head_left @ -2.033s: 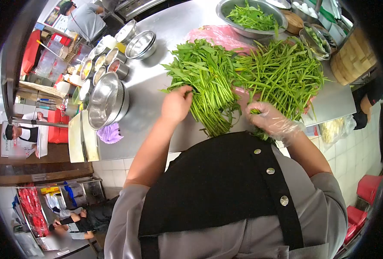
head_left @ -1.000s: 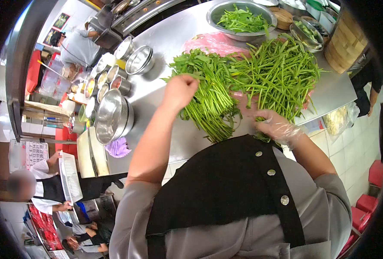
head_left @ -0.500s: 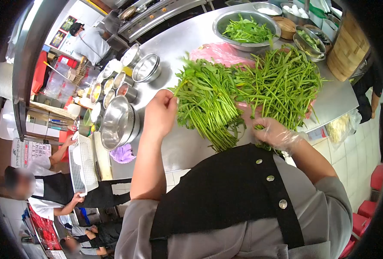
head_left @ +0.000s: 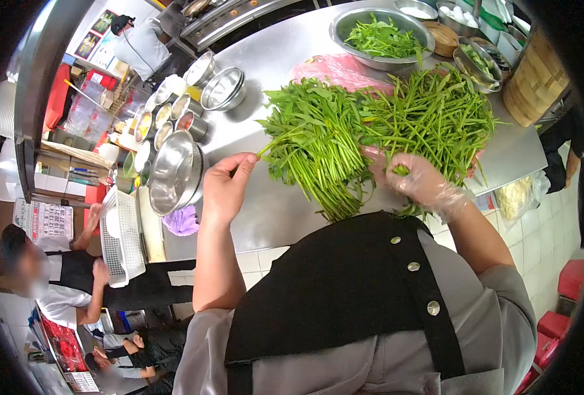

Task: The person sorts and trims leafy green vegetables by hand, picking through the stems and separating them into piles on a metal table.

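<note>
"What's taking up all that space over there?"

"The steel table [head_left: 252,227], mostly. On it, a tangled heap of green stems [head_left: 430,118] spreads on the right, and touching it on the left lies a leafy bunch [head_left: 325,145], its stems pointing toward the person's apron [head_left: 325,296]."

"And behind those?"

"A wide steel basin [head_left: 384,64] with cut greens inside, then pink plastic [head_left: 334,71] between it and the heaps. Nested metal bowls [head_left: 175,172] sit off to the left."

"How about the hands?"

"The right hand [head_left: 417,181], in a clear glove, is curled at the near edge of the tangled heap. The left hand [head_left: 226,187] is bare, just beside the leafy bunch."

"Holding anything?"

"Right fingers are closed around a few short stalks [head_left: 402,170]. Left thumb and fingertips are pinched together on a thin sprig [head_left: 263,150] at the bunch's left edge."
</note>
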The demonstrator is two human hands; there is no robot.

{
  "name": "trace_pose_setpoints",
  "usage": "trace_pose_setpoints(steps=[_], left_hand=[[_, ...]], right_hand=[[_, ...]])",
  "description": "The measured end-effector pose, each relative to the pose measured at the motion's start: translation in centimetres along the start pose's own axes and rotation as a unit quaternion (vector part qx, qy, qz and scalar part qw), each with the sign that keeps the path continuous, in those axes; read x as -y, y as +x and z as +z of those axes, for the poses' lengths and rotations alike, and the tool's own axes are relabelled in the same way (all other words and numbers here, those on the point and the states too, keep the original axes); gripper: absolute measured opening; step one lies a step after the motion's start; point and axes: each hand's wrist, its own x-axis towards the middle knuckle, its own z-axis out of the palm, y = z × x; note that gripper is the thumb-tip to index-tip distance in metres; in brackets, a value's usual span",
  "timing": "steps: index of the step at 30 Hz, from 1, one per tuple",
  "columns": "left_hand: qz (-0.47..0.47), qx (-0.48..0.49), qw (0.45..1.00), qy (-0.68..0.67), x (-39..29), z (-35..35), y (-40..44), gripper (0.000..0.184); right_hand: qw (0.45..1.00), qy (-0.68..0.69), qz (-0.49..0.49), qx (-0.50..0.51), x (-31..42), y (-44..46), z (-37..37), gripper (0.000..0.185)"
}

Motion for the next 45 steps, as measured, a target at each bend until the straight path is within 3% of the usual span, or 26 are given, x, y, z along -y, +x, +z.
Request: trace_pose_setpoints(steps=[2,8,10,12,15,18,21,24,27,30,34,37,39,41,45], left_hand=[[-0.027,0.023,0.999,-0.020,-0.1,0.1,-0.5,0.022],[-0.050,0.066,0.996,-0.021,-2.6,1.0,-1.9,0.013],[-0.030,0.077,0.996,-0.018,-3.1,1.1,-2.2,0.012],[0.010,0.081,0.996,-0.023,-3.3,1.2,-2.5,0.013],[0.017,0.097,0.994,-0.043,-3.5,0.9,-2.8,0.012],[0.003,0.100,0.985,-0.138,-3.3,1.4,-2.9,0.012],[-0.109,0.126,0.959,-0.231,-2.6,1.2,-2.9,0.013],[-0.135,0.124,0.940,-0.287,-1.7,1.8,-2.3,0.014],[-0.139,0.106,0.946,-0.274,-1.9,2.9,-2.4,0.016],[-0.136,0.117,0.952,-0.247,-2.0,3.3,-2.3,0.015],[-0.040,0.120,0.985,-0.118,-2.4,4.3,-2.9,0.012],[0.002,0.121,0.990,-0.073,-2.6,3.9,-3.0,0.011],[-0.008,0.131,0.988,-0.078,-2.4,3.3,-3.1,0.011],[0.021,0.128,0.991,-0.042,-2.7,2.8,-3.2,0.012],[0.055,0.133,0.990,-0.009,-3.0,2.9,-3.1,0.014]], right_hand=[[0.999,-0.017,-0.042,-0.026,0.6,0.7,-0.6,0.015],[0.995,0.099,0.025,-0.001,8.7,1.1,-0.8,0.009],[0.982,-0.023,-0.187,-0.030,8.8,2.1,-0.3,0.008],[0.922,-0.148,-0.353,-0.062,8.1,3.8,0.5,0.015],[0.886,-0.285,-0.363,-0.054,8.0,4.8,0.7,0.017],[0.911,-0.265,-0.317,-0.005,8.5,5.1,1.2,0.019],[0.936,-0.165,-0.309,0.047,7.3,5.9,1.8,0.019],[0.974,-0.059,-0.202,0.088,6.5,6.0,2.3,0.019],[0.969,-0.077,-0.227,0.065,5.7,6.3,2.4,0.019],[0.989,-0.053,-0.106,0.090,6.4,5.6,2.0,0.018],[0.993,-0.031,-0.114,-0.003,4.0,6.6,3.0,0.015],[0.992,0.076,-0.039,-0.091,3.3,7.6,2.6,0.011],[0.984,0.166,0.015,-0.071,4.5,6.2,1.1,0.009],[0.990,0.062,-0.078,-0.104,3.8,6.3,-0.3,0.011],[0.998,0.062,-0.021,-0.012,6.6,4.7,-2.6,0.010]])
